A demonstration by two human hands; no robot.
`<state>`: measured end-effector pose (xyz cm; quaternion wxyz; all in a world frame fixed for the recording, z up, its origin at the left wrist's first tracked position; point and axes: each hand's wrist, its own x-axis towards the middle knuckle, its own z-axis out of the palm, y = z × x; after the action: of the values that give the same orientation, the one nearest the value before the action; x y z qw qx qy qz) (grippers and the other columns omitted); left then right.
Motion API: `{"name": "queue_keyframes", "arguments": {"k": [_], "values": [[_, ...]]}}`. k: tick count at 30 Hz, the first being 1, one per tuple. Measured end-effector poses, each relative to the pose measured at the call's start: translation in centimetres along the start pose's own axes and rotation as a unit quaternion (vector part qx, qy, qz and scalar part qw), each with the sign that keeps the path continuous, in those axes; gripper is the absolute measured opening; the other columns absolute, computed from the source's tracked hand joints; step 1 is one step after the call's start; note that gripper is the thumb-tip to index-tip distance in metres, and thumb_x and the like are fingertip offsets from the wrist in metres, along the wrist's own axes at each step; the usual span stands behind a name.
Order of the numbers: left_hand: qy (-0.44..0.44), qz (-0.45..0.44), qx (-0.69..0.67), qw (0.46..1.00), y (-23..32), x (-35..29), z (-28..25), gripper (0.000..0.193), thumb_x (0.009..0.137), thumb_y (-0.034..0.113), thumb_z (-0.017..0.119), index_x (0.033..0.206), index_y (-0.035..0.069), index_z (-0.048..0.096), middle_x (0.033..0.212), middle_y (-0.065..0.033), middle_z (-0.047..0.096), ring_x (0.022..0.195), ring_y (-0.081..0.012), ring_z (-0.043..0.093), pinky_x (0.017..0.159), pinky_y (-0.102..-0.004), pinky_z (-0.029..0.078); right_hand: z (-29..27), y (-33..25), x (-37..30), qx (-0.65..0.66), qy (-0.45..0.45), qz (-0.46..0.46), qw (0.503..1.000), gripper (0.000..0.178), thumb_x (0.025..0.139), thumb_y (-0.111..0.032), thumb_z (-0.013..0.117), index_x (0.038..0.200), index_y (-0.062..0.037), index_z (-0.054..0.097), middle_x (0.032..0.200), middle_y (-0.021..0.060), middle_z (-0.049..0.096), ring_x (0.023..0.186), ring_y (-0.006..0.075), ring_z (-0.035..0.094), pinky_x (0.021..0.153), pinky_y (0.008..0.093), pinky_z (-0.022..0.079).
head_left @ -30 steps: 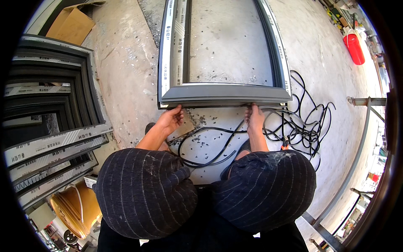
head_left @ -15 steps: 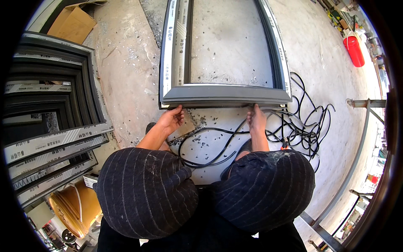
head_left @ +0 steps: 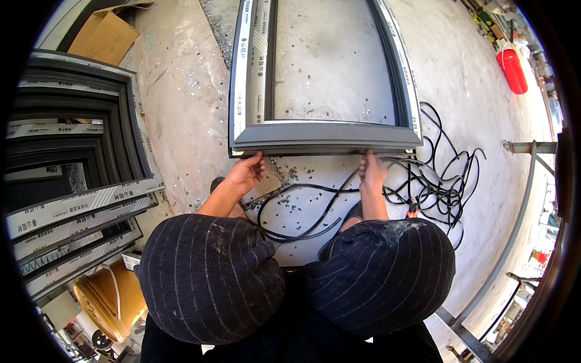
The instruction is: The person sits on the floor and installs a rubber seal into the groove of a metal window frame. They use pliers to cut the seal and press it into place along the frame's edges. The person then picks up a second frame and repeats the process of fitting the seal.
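A dark grey window frame (head_left: 327, 134), with white printed film along its side bars, lies ahead of me. At its near bar, toward the left corner, the fingertips of my left hand (head_left: 246, 173) are pinched against the lower dark edge. My right hand (head_left: 371, 172) grips the same edge further right, its fingers curled in and the tips partly hidden at the bar. Below the frame, a long black rubber-like strip (head_left: 308, 235) loops over the floor between my forearms and runs into a loose tangle on the right.
Several dark frames (head_left: 91, 195) are stacked at the left, with a yellow drum (head_left: 106, 302) below them and a cardboard box (head_left: 104, 37) behind. Orange-handled pliers (head_left: 412, 209) lie by the tangle. A red bucket (head_left: 512, 71) and a metal rail (head_left: 529, 147) stand at the right.
My right hand has shifted very slightly to the right along the frame's near edge. My left hand stays where it was.
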<state>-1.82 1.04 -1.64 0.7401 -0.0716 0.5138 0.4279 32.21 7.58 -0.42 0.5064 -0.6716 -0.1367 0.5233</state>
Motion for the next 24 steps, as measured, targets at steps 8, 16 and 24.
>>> {"name": "queue_keyframes", "arguments": {"k": [8,16,24], "values": [[-0.005,0.009,0.011,1.0,0.0,0.1,0.0,0.011,0.088,0.019,0.065,0.095,0.012,0.063,0.083,0.0009,0.06,0.076,-0.0111,0.056,0.068,-0.026,0.049,-0.4,-0.5,0.3,-0.021,-0.003,-0.012,1.0,0.024,0.088,-0.026,0.065,0.076,-0.0069,0.057,0.059,-0.0009,0.053,0.044,0.0059,0.043,0.038,0.0181,0.03],[-0.004,0.008,0.001,1.0,0.1,-0.2,0.5,0.011,0.087,0.019,0.066,0.095,0.012,0.063,0.082,0.0014,0.059,0.076,-0.0111,0.056,0.068,-0.026,0.049,-1.4,0.8,-0.1,0.131,-0.129,0.093,0.979,0.025,0.089,-0.031,0.062,0.095,-0.0077,0.053,0.081,0.0064,0.059,0.067,0.0132,0.054,0.053,0.0266,0.042],[0.006,0.005,0.005,1.0,0.2,-0.1,0.3,0.012,0.087,0.02,0.066,0.096,0.012,0.063,0.084,0.0014,0.059,0.077,-0.0109,0.055,0.069,-0.0259,0.048,-0.8,1.4,1.2,0.107,-0.126,0.061,0.984,0.022,0.09,-0.024,0.058,0.101,-0.0059,0.054,0.082,0.0087,0.062,0.068,0.0148,0.056,0.055,0.0265,0.043]]}}
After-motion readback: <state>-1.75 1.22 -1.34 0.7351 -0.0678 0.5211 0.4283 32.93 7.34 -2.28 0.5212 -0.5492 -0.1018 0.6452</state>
